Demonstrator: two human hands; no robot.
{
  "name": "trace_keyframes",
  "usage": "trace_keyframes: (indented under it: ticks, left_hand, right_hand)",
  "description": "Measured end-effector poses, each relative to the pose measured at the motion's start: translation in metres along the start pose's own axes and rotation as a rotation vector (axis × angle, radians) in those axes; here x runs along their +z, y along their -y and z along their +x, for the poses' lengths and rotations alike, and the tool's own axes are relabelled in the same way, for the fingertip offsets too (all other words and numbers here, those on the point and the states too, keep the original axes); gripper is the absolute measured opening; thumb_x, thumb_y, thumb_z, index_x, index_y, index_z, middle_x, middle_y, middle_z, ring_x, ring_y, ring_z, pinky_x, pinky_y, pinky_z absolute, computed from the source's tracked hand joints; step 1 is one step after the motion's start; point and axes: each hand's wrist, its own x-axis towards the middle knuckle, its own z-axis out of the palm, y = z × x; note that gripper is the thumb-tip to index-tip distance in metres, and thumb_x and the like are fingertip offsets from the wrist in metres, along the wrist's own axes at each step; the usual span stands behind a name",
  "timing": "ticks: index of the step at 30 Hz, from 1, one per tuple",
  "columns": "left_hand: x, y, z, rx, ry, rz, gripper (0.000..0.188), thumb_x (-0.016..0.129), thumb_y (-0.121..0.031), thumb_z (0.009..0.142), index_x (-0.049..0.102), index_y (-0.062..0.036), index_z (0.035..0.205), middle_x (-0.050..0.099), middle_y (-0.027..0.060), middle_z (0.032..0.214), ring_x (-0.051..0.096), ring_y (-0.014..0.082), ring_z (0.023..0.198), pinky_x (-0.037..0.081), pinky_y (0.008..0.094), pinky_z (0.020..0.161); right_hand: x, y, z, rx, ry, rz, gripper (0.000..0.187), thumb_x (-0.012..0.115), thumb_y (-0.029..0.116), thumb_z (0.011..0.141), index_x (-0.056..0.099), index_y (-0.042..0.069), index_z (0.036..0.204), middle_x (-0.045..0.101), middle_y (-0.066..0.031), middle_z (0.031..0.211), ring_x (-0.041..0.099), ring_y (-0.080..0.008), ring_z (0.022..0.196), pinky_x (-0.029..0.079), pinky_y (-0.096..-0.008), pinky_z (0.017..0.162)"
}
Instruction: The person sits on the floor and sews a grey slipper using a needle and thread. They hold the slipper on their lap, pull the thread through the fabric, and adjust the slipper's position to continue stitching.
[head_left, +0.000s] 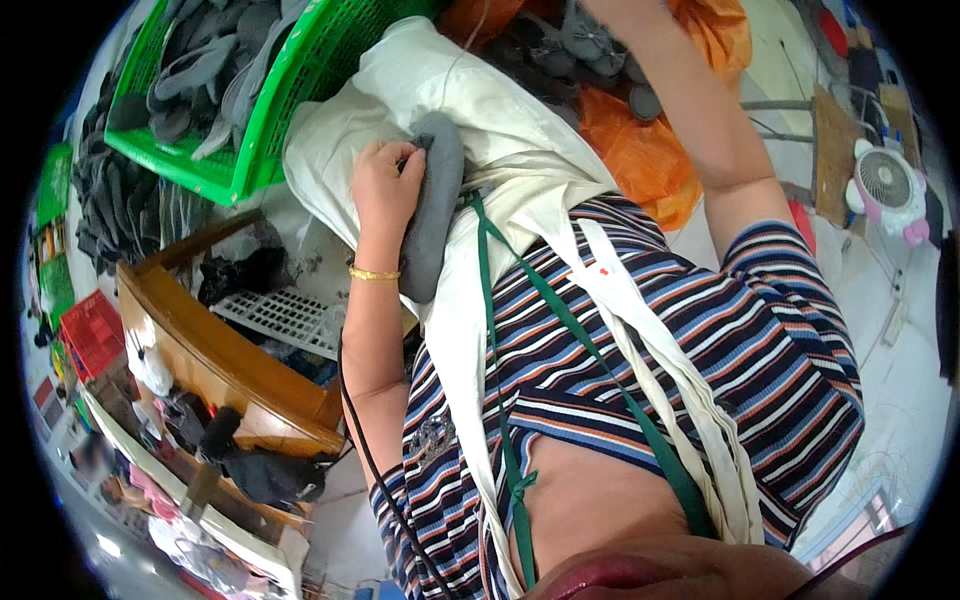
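A grey cloth shoe (pixel 436 215) lies upright along my lap, its long side toward me. My left hand (pixel 388 185) is closed on its upper left edge, thumb and fingers pinching the rim. Beneath it spreads a white apron (pixel 530 130) over my legs. A thin thread (pixel 462 50) runs from the shoe's top up to the upper edge of the view. My right hand (pixel 608 12) is raised far out at that edge, above several dark grey shoe pieces (pixel 590 45); its fingers are cut off, so whether it holds the thread cannot be seen.
To the left stands a green plastic crate (pixel 240 165) full of grey shoe pieces (pixel 195 80). Closer on that side is a wooden stool-like frame (pixel 230 370) with a white grid basket (pixel 285 318). Orange sheeting (pixel 640 150) lies ahead; a small fan (pixel 888 185) stands right.
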Motion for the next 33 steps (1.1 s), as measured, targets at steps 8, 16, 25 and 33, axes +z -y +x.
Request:
trace_keyframes:
  ticks: [8, 16, 25, 33]
  left_hand:
    - [0.017, 0.04, -0.004, -0.389, -0.012, -0.515, 0.023, 0.073, -0.02, 0.086, 0.071, 0.0024, 0.092, 0.069, 0.0083, 0.082, 0.062, 0.0144, 0.077, 0.05, 0.0282, 0.072]
    - [0.004, 0.048, -0.006, -0.559, -0.032, -0.817, 0.017, 0.073, -0.015, 0.089, 0.072, -0.0004, 0.096, 0.067, -0.0016, 0.083, 0.055, 0.0057, 0.07, 0.044, 0.0202, 0.065]
    - [0.003, 0.037, -0.006, -0.57, -0.079, -0.92, 0.018, 0.073, -0.014, 0.086, 0.072, 0.003, 0.091, 0.066, -0.0002, 0.081, 0.056, 0.0065, 0.071, 0.046, 0.0216, 0.065]
    - [0.002, 0.037, -0.01, -0.654, -0.054, -0.962, 0.016, 0.072, -0.012, 0.088, 0.072, 0.0014, 0.095, 0.066, -0.0012, 0.084, 0.054, 0.0059, 0.069, 0.043, 0.0205, 0.064]
  right_hand:
    - [0.057, -0.083, -0.104, -0.419, 1.021, -0.933, 0.004, 0.06, 0.013, 0.084, 0.059, 0.01, 0.087, 0.064, -0.0067, 0.087, 0.067, -0.0292, 0.084, 0.055, -0.0422, 0.066]
    - [0.065, -0.054, -0.098, -0.224, 0.813, -0.914, 0.028, 0.062, 0.036, 0.091, 0.067, 0.009, 0.091, 0.065, -0.0113, 0.078, 0.068, -0.0308, 0.079, 0.054, -0.0424, 0.065]
    - [0.083, -0.068, -0.138, 0.273, 1.38, -0.67, 0.043, 0.068, 0.042, 0.082, 0.069, 0.002, 0.099, 0.069, -0.0202, 0.088, 0.067, -0.0371, 0.086, 0.052, -0.0459, 0.075]
    - [0.061, -0.016, -0.094, 0.157, 1.197, -0.73, 0.034, 0.063, 0.032, 0.09, 0.057, 0.008, 0.113, 0.064, -0.0147, 0.081, 0.065, -0.0324, 0.08, 0.05, -0.0418, 0.07]
